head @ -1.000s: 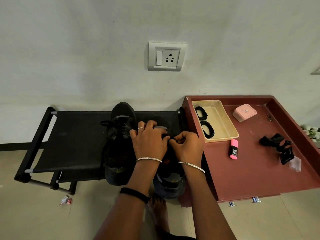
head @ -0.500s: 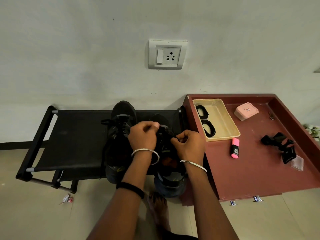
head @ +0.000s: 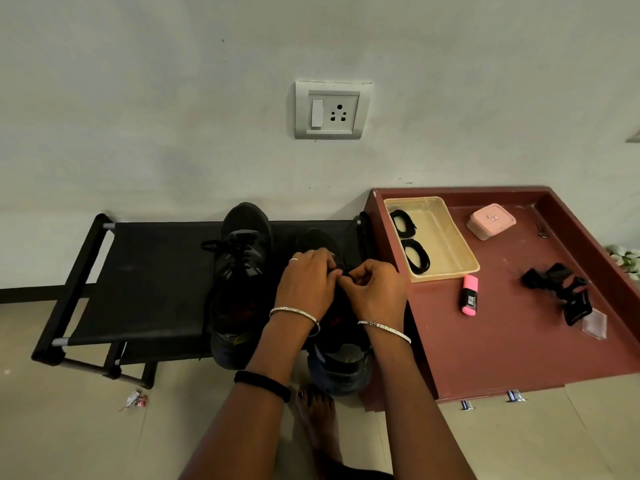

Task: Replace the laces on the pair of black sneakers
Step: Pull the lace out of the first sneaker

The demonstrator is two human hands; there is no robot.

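Note:
Two black sneakers stand side by side on a black fabric rack (head: 145, 271), toes toward the wall. The left sneaker (head: 242, 258) has its black lace threaded and loosely tied. Over the lacing area of the right sneaker (head: 341, 362), my left hand (head: 306, 284) and my right hand (head: 375, 294) meet with fingers curled, pinching the black lace between them. The lace itself is mostly hidden under my fingers. Two coiled black laces (head: 410, 242) lie in a beige tray (head: 446, 237) to the right.
A maroon tabletop (head: 512, 341) with raised edges sits right of the rack, holding a pink highlighter (head: 470, 294), a pink box (head: 490, 225) and black clips (head: 561, 289). A wall socket (head: 331, 110) is above. My bare foot (head: 317, 420) stands on the tiled floor below.
My left hand lifted and curled half a second ago, then came back down beside my right hand on the right sneaker's lacing. The right hand has stayed in place.

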